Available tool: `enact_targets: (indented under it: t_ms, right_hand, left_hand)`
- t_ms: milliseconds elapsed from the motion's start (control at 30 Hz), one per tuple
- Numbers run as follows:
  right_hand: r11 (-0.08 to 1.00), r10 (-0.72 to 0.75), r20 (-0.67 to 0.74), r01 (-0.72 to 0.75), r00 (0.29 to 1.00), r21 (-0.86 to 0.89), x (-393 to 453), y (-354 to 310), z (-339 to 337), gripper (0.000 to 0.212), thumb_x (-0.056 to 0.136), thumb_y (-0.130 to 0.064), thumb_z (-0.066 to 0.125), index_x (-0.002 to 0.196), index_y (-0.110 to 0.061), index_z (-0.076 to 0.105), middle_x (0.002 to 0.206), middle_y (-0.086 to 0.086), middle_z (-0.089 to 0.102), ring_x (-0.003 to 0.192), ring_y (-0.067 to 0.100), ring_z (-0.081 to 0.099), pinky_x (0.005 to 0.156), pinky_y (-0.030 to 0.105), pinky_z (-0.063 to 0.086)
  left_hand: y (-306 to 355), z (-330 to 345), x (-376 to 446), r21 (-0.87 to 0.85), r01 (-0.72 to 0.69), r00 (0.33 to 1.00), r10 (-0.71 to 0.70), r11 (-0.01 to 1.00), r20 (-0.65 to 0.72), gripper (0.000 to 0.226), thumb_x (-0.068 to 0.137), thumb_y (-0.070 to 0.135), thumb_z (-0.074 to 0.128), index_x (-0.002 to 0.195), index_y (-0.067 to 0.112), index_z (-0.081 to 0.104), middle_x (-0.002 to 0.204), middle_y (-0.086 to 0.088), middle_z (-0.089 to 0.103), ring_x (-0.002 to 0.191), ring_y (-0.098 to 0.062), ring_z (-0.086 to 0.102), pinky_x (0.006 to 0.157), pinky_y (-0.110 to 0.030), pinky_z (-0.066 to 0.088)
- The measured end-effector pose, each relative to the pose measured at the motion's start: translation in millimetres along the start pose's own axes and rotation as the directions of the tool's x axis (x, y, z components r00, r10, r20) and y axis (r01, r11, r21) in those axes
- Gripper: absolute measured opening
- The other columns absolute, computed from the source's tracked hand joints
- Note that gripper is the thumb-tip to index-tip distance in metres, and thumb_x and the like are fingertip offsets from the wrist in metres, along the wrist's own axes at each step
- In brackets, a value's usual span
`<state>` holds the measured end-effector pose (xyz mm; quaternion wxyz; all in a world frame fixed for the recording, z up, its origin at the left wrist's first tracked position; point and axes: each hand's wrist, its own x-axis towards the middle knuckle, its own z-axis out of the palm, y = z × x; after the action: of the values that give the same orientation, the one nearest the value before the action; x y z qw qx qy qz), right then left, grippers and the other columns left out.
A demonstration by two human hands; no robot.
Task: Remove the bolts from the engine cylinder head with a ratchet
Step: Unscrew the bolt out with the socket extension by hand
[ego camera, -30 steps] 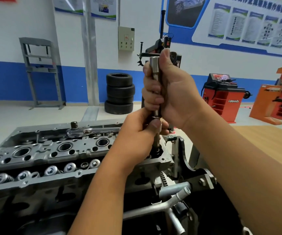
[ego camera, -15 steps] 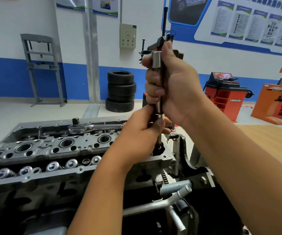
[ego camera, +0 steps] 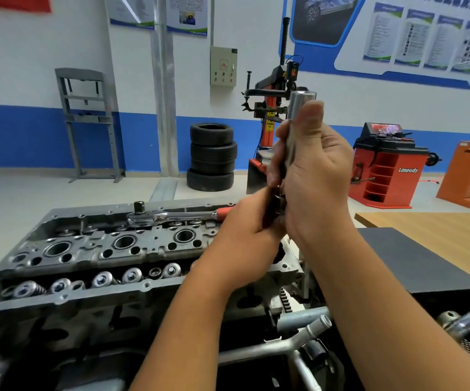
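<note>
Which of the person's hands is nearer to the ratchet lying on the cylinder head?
Left. The left hand sits right beside the ratchet's red handle end; the right hand is higher and farther right, gripping the socket.

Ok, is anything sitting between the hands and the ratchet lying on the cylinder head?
Nothing visible. The ratchet lies along the far edge of the cylinder head, its red grip end right beside the left hand. But both hands are occupied: the right hand grips a long socket upright.
</note>
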<state>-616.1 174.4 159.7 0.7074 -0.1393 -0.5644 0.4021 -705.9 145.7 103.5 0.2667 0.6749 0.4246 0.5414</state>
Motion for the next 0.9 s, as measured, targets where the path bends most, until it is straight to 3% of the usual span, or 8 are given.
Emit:
enact_targets:
  t_ms: [100,167,300,433,533,633,767,900]
  right_hand:
    - [1.000,0.026,0.103,-0.025,0.994,-0.013,-1.3,4.5,-2.7,0.047,0.100,-0.051,0.053,0.075,-0.013,0.066,0.059,0.006,0.059,0.045,0.020,0.054,0.045,0.030,0.047]
    - [0.999,0.005,0.079,-0.002,0.997,-0.038,-6.2,9.9,-6.2,0.044,0.092,-0.055,0.065,0.074,-0.015,0.072,0.062,0.008,0.064,0.052,0.023,0.061,0.054,0.037,0.054]
    - [0.990,-0.001,0.035,0.006,0.999,-0.138,-1.7,11.5,-9.5,0.020,0.083,-0.035,0.086,0.073,-0.021,0.076,0.065,-0.001,0.066,0.060,0.019,0.061,0.061,0.036,0.052]
    - [0.960,-0.179,-0.139,0.142,0.974,-0.240,-1.5,12.2,-14.4,0.018,0.079,-0.032,0.091,0.080,-0.021,0.077,0.071,-0.002,0.074,0.064,0.016,0.071,0.059,0.031,0.056]
    - [0.929,-0.273,-0.164,0.216,0.948,-0.300,-0.5,16.5,-12.8,0.016,0.085,-0.030,0.087,0.081,-0.019,0.076,0.069,-0.002,0.074,0.061,0.020,0.070,0.057,0.033,0.057]
    - [0.946,-0.231,-0.076,0.205,0.970,-0.252,0.8,18.9,-10.2,0.011,0.090,-0.024,0.081,0.083,-0.017,0.076,0.065,-0.001,0.071,0.057,0.019,0.068,0.054,0.031,0.053]
    - [0.984,-0.136,0.163,0.152,0.977,-0.091,0.9,17.6,-15.3,0.012,0.096,-0.020,0.071,0.091,-0.009,0.074,0.067,0.010,0.069,0.058,0.023,0.069,0.057,0.032,0.055]
    - [0.992,0.070,0.263,-0.094,0.962,0.082,2.6,10.5,-24.6,0.028,0.098,-0.034,0.063,0.094,-0.010,0.077,0.074,0.016,0.070,0.068,0.031,0.074,0.061,0.037,0.059]
  left_hand:
    - [-3.4,-1.9,-0.7,-0.010,0.007,0.999,-0.007,1.000,-0.050,0.021,0.097,-0.001,0.065,0.109,0.016,0.071,0.095,0.002,0.078,0.094,-0.027,0.073,0.088,-0.055,0.057]
    - [-4.7,-0.4,-1.5,-0.006,0.016,0.995,-0.017,1.000,-0.095,0.026,0.094,-0.001,0.069,0.112,0.016,0.073,0.099,0.004,0.080,0.097,-0.019,0.075,0.089,-0.049,0.059]
    - [-6.8,1.5,-1.7,-0.018,0.000,0.985,-0.003,1.000,-0.172,0.024,0.090,0.001,0.075,0.105,0.019,0.078,0.091,0.005,0.081,0.090,-0.016,0.076,0.085,-0.043,0.061]
    - [-5.4,3.0,-2.6,0.000,-0.008,0.986,0.008,1.000,-0.167,0.030,0.093,0.002,0.074,0.115,0.021,0.078,0.102,0.011,0.080,0.099,-0.008,0.075,0.094,-0.042,0.060]
    - [-3.3,0.5,-2.8,-0.004,-0.013,0.996,0.013,1.000,-0.092,0.022,0.106,0.012,0.060,0.121,0.022,0.072,0.108,0.001,0.078,0.104,-0.021,0.073,0.094,-0.052,0.057]
    - [-2.3,-3.2,-3.7,-0.056,-0.001,0.998,-0.003,0.998,-0.065,0.025,0.109,0.009,0.052,0.126,0.020,0.068,0.113,-0.011,0.074,0.107,-0.037,0.068,0.094,-0.059,0.054]
    - [-0.3,-4.3,-5.8,-0.094,-0.021,0.995,0.012,0.995,-0.095,0.026,0.102,-0.004,0.057,0.119,0.012,0.069,0.108,0.000,0.078,0.104,-0.018,0.074,0.094,-0.038,0.060]
    - [-2.7,2.1,-2.9,-0.122,-0.033,0.975,0.005,0.992,-0.224,0.034,0.086,-0.008,0.078,0.106,0.019,0.072,0.095,0.001,0.080,0.091,-0.017,0.077,0.085,-0.035,0.062]
